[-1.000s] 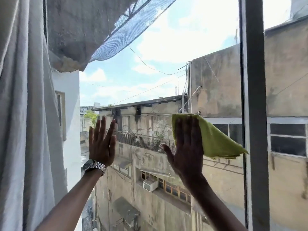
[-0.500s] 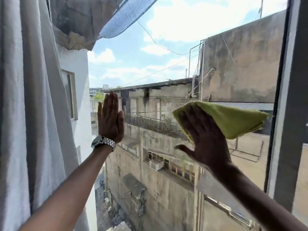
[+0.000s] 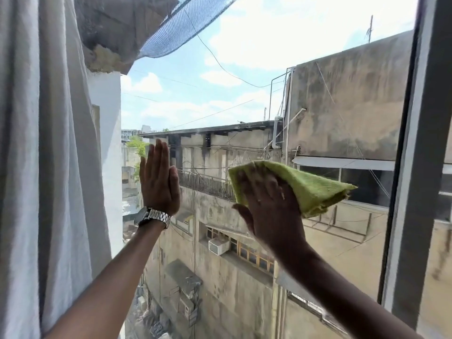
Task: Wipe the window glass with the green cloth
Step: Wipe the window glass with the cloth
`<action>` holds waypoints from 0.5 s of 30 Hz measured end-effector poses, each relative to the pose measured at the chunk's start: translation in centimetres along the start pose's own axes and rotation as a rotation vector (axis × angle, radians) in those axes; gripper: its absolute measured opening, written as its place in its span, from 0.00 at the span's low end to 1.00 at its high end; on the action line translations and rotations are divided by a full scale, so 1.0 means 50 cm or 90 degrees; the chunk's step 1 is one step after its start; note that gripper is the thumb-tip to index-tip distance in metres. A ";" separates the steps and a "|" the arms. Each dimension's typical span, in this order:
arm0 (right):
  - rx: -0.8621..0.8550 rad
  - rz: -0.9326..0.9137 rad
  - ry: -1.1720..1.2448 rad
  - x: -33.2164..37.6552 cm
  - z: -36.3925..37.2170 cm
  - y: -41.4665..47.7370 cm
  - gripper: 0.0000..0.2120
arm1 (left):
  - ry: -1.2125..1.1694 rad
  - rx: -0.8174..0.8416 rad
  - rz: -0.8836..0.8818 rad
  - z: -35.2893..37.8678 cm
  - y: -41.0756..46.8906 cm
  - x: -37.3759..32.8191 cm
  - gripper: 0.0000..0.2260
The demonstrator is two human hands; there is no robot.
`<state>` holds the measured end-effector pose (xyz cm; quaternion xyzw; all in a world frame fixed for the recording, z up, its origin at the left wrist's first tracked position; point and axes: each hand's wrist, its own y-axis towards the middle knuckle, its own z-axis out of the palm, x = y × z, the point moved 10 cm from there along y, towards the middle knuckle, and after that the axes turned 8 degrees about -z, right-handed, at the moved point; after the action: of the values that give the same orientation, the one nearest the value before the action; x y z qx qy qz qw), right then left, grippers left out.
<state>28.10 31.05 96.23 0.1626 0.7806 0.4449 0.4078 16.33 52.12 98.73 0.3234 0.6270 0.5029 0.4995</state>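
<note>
The window glass (image 3: 244,69) fills the middle of the view, with sky and old buildings behind it. My right hand (image 3: 271,204) lies flat on the pane with fingers spread, pressing the folded green cloth (image 3: 315,189) against it; the cloth sticks out to the right of the fingers. My left hand (image 3: 159,182), with a metal watch at the wrist, rests palm-flat on the glass to the left, fingers together and pointing up, holding nothing.
A pale grey curtain (image 3: 49,167) hangs along the left side, close to my left arm. A dark vertical window frame (image 3: 415,167) bounds the pane on the right, just beyond the cloth's tip.
My right hand with the cloth has slid left and slightly down on the glass, away from the frame. The left hand stays flat on the pane. The view has shifted.
</note>
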 end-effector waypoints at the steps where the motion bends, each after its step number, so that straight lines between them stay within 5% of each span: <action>1: -0.008 0.048 -0.009 -0.007 -0.015 0.038 0.31 | 0.002 0.003 -0.001 0.001 0.001 0.002 0.26; 6: -0.097 -0.011 0.018 0.021 -0.046 0.152 0.22 | 0.010 -0.012 0.006 -0.001 -0.002 0.000 0.25; 11: -0.151 -0.094 0.017 -0.005 -0.039 0.050 0.19 | 0.006 -0.013 0.018 0.003 -0.001 0.007 0.25; 15: -0.016 -0.216 -0.051 -0.039 0.011 -0.037 0.24 | 0.007 -0.009 0.022 0.002 -0.002 0.006 0.25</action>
<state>29.94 29.11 95.50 0.0411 0.7741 0.3726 0.5101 16.36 52.42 98.55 0.3275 0.6205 0.5176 0.4898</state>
